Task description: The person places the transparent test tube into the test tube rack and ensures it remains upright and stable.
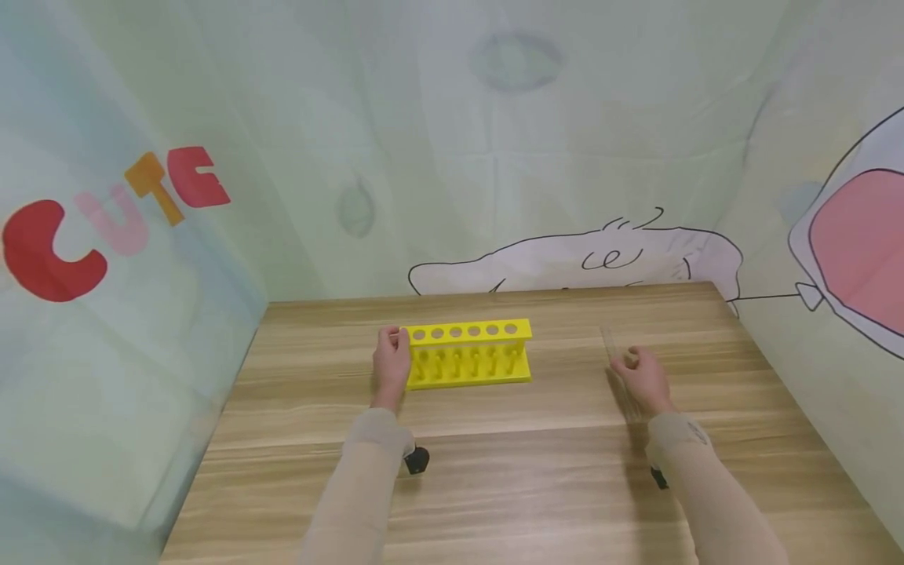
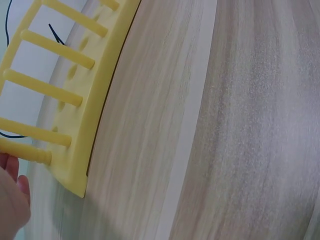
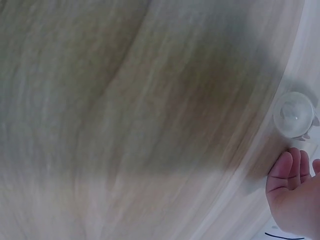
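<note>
The yellow rack (image 1: 466,342) stood upright before a pale printed cloth (image 1: 438,188), on our wood-grain counter (image 1: 515,479), toward its far edge; six round holes ran along its top, above a row of pegs (image 2: 45,89); our light sleeves (image 1: 353,502) reached in from the near side; our left hand (image 1: 392,365) was at the rack's left end, its fingers (image 2: 9,162) curled round that end; our right hand (image 1: 646,383), well apart to the right, had its fingers (image 3: 295,167) partly curled beside a clear tube (image 1: 607,341); we could not tell whether they pinched it; small black pieces (image 1: 417,461) showed at both wrists.
</note>
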{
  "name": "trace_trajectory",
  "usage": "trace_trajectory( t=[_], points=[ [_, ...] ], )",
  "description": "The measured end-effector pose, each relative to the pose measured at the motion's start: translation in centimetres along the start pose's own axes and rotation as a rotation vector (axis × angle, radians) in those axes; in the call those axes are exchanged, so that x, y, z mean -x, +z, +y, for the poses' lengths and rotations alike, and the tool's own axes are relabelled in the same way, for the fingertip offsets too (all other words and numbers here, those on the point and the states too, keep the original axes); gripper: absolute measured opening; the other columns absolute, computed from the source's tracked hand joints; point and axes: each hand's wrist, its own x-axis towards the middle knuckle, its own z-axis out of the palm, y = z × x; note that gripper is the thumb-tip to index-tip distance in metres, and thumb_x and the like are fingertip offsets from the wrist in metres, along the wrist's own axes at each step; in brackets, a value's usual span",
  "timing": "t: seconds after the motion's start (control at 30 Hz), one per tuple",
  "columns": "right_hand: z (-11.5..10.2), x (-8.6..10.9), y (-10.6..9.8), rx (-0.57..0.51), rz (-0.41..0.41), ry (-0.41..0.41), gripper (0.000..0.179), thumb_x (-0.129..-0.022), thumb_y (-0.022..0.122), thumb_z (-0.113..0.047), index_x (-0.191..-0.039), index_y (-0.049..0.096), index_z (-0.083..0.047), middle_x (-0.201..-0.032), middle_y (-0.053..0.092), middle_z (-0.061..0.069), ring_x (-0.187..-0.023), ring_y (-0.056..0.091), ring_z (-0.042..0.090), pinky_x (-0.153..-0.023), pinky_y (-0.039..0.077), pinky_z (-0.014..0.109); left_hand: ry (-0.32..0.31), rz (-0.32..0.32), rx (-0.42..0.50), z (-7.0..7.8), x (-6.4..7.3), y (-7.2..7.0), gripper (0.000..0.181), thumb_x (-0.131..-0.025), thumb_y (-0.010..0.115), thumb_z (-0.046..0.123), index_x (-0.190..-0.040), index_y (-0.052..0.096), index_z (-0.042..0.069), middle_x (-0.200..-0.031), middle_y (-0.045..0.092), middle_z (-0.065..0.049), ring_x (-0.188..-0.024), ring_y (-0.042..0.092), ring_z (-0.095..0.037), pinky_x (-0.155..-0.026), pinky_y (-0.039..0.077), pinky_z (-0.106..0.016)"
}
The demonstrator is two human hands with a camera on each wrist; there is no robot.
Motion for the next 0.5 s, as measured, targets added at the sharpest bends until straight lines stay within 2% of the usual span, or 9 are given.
trace_trajectory(
  t=[0.23, 0.5],
  points=[
    [0.1, -0.3, 0.1, 0.016, -0.047, 0.027, 0.064, -0.089, 0.049, -0.038, -0.132, 0.030, 0.005, -0.123, 0.046, 0.032, -0.106, 0.050, 0.043, -0.083, 0.044, 0.049, 0.013, 0.060, 0.068, -0.1, -0.2, 0.5, 0.034, -0.092, 0.042, 0.033, -0.114, 0.047, 0.009, -0.110, 0.060, -0.014, -0.095, 0.056, -0.027, -0.081, 0.045, -0.037],
    [0.0, -0.2, 0.3, 0.011, -0.085, 0.083, 0.062, -0.086, 0.053, -0.038, -0.128, 0.036, 0.004, -0.122, 0.047, 0.030, -0.101, 0.053, 0.038, -0.079, 0.046, 0.045, 0.000, 0.099, 0.067, -0.5, -0.3, 1.2, 0.031, -0.093, 0.041, 0.034, -0.113, 0.047, 0.011, -0.107, 0.061, -0.011, -0.088, 0.055, -0.023, -0.075, 0.045, -0.034]
  ],
)
